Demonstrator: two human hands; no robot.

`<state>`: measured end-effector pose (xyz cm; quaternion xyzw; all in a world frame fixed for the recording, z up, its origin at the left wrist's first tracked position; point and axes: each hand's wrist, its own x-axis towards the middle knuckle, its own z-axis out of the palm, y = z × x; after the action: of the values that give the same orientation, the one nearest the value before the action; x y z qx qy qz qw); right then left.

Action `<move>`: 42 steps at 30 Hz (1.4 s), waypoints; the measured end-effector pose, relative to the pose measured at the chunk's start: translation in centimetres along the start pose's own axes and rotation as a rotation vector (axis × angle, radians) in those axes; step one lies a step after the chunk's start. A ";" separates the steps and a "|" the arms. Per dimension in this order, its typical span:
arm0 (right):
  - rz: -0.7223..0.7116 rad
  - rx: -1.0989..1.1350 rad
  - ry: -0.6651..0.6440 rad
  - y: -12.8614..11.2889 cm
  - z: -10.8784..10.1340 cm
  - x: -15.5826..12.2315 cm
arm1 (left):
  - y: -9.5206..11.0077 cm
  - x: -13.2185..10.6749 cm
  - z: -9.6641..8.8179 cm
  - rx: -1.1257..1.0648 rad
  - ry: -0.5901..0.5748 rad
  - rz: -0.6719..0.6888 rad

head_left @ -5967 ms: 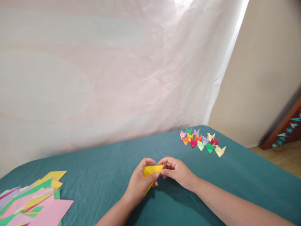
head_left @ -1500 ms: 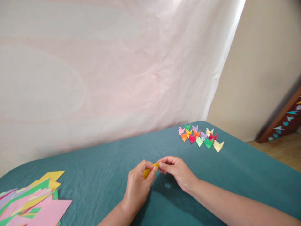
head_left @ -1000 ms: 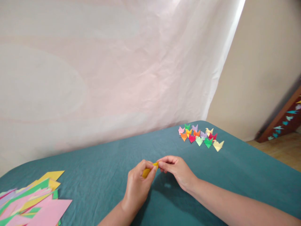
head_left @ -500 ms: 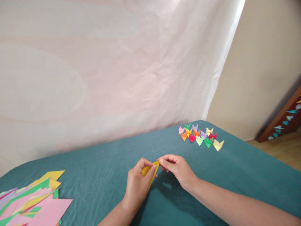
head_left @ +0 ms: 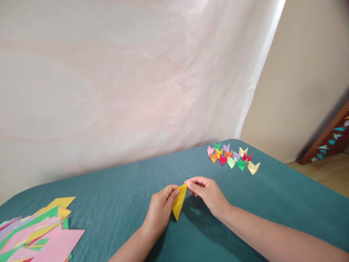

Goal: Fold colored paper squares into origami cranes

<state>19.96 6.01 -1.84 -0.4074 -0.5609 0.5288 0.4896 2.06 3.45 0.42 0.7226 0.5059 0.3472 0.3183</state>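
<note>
A folded piece of yellow paper hangs between my two hands above the green cloth, its narrow tip pointing down. My left hand pinches its left side between thumb and fingers. At the paper's upper right corner, the thumb and index finger of my right hand are closed on the tip. The left fingers hide part of the paper's left edge.
Several small folded paper birds in many colours stand at the table's far right. A loose pile of coloured paper sheets lies at the left front. Behind the green-covered table hangs a pale sheet.
The yellow paper has turned so that its broad face shows and its tip points down. My left hand has shifted slightly; my right hand keeps its pinch at the top corner.
</note>
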 end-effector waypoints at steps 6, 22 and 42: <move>-0.005 0.048 -0.002 0.4 0.0 0.1 | 0.0 -0.1 0.0 0.082 -0.156 -0.023; 0.019 0.018 0.020 0.4 -0.1 0.2 | 0.7 -0.4 0.4 0.075 -0.388 -0.107; -0.203 -0.662 -0.109 1.5 -0.4 0.8 | 1.7 -1.1 0.2 0.864 -0.449 -0.068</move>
<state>20.11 7.00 -3.21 -0.4574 -0.7649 0.2878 0.3506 2.86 1.92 1.46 0.8287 0.5461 -0.0695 0.1016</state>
